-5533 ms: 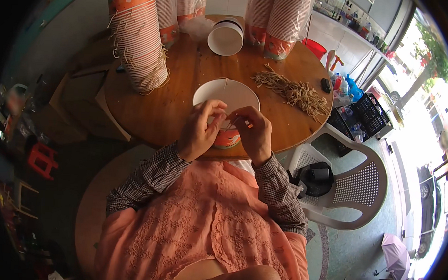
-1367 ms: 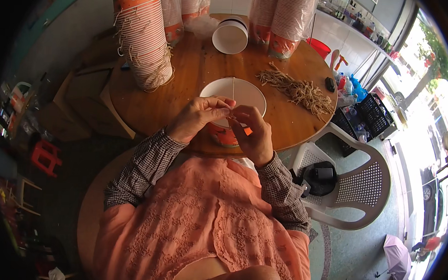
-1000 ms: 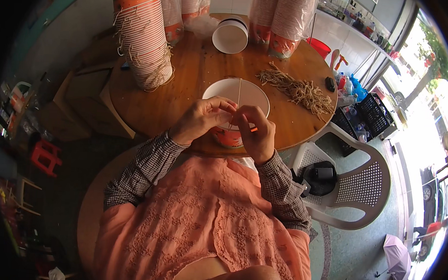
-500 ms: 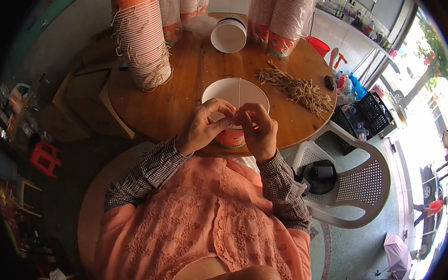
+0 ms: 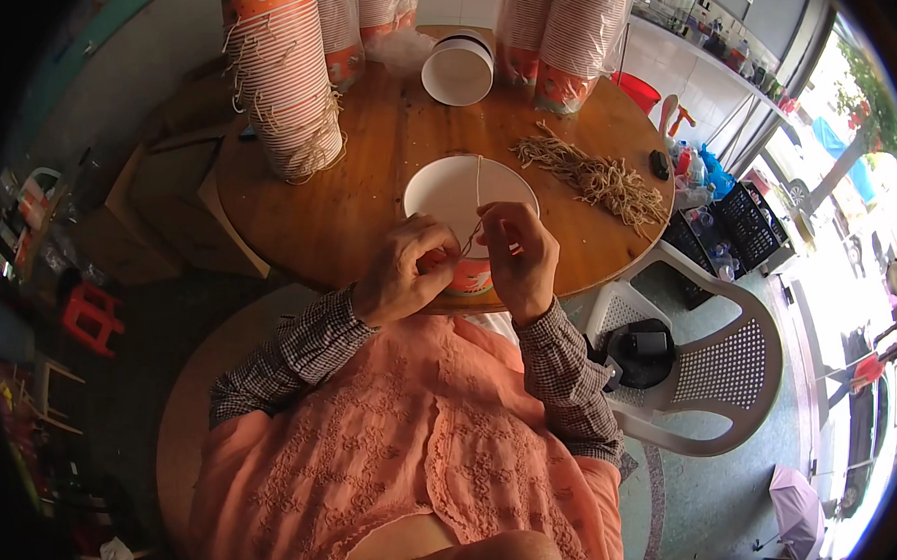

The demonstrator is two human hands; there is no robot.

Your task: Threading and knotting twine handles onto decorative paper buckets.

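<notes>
A large paper bucket, white inside with an orange printed outside, stands open side up at the table's near edge. A thin beige string runs from its far rim down across the mouth to my fingers. At the bucket's near left side, my left hand is closed, thumb and forefinger pinching the string. My right hand pinches the string too, over the near right rim, fingers curled. Between the two hands the string forms a small loop or crossing; its exact shape is too fine to tell.
A tall leaning stack of buckets with strings hanging off stands at left. Wrapped stacks and a bucket on its side are at the back. A bundle of strings lies right, above a grey plastic chair.
My hands have moved slightly apart, the left one down and leftward. More string shows between them, and the length across the bucket now bends rather than running straight.
</notes>
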